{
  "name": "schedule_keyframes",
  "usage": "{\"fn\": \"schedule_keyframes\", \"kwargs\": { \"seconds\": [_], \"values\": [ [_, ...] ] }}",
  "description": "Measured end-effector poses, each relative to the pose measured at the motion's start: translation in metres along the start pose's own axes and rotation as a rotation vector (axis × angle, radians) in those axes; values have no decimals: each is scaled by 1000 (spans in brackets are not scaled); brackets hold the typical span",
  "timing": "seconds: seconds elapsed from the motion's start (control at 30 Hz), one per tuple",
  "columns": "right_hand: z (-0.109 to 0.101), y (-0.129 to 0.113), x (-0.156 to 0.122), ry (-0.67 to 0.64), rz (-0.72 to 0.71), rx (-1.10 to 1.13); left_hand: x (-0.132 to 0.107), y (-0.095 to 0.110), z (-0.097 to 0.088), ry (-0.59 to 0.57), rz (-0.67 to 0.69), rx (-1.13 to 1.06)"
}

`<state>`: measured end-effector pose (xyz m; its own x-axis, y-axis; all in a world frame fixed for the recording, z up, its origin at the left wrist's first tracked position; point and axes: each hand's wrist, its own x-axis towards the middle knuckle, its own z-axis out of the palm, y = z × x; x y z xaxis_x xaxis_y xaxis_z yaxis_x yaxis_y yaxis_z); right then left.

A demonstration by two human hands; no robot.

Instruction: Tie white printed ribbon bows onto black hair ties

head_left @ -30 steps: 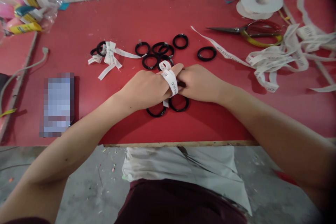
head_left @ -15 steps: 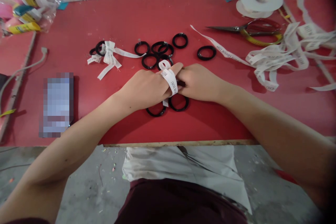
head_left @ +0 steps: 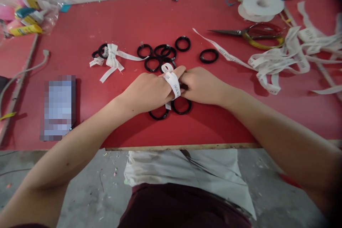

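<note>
My left hand (head_left: pixel 148 91) and my right hand (head_left: pixel 204 84) meet at the middle of the red table (head_left: pixel 149 17), fingers curled together. A white printed ribbon (head_left: pixel 172 80) is looped over my left fingers, and both hands pinch it with a black hair tie (head_left: pixel 184 86) between them. Two black hair ties (head_left: pixel 181 106) lie just under my hands. Behind my hands lies a cluster of several black hair ties (head_left: pixel 160 51). A finished ribbon bow on a tie (head_left: pixel 110 58) lies to the left.
Scissors (head_left: pixel 248 32) and a white ribbon spool (head_left: pixel 263 4) sit at the back right, above a heap of cut ribbon strips (head_left: pixel 283 60). A phone (head_left: pixel 59 107) and a cable (head_left: pixel 24 71) lie at the left. A bag of coloured items (head_left: pixel 28 16) sits at the far left.
My hands stay pressed together on the ribbon with almost no movement. The view has shifted slightly.
</note>
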<state>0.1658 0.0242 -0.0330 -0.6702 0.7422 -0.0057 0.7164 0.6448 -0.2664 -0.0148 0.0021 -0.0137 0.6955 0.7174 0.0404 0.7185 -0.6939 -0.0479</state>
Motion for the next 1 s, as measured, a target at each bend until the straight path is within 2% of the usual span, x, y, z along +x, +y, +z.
{"fn": "schedule_keyframes", "kwargs": {
  "seconds": [0.57, 1.0],
  "values": [
    [-2, 0, 0, -11, -42, -15, 1, -1, -9, -75, 27, 112],
    [-6, -2, 1, -4, -55, 11, 2, -6, -6, -70, 56, 127]
  ]
}}
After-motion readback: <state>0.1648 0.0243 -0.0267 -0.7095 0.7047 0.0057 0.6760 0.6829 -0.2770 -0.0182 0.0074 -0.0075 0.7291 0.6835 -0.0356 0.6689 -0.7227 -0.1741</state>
